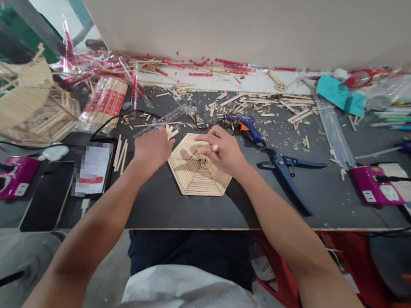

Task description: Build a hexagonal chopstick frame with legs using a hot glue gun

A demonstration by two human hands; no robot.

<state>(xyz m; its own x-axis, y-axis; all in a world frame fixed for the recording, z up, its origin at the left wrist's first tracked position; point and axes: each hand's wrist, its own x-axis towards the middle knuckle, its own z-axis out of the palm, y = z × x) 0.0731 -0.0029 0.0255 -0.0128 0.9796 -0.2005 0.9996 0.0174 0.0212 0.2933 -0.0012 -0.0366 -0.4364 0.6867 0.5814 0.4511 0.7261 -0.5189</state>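
A panel of pale wooden sticks (202, 185), laid in nested rings with a small hole at its centre, lies flat on the dark table before me. My left hand (152, 150) is closed round several short wooden sticks (171, 132), just left of the panel. Over the panel's upper right part is my right hand (222, 150), its fingers bent and thumb near the centre; a small pale piece shows by the fingers. Whether it pinches anything else is hidden. Behind it lies a blue glue gun (249, 128), and to its right are blue-handled cutters (289, 174).
Stick offcuts (228, 100) litter the table's back. On the left stand a stick-built structure (46, 105), wrapped chopsticks (105, 101), a lit phone (95, 167), a dark phone (47, 197) and a magenta power block (16, 177). Another magenta block (377, 185) sits right.
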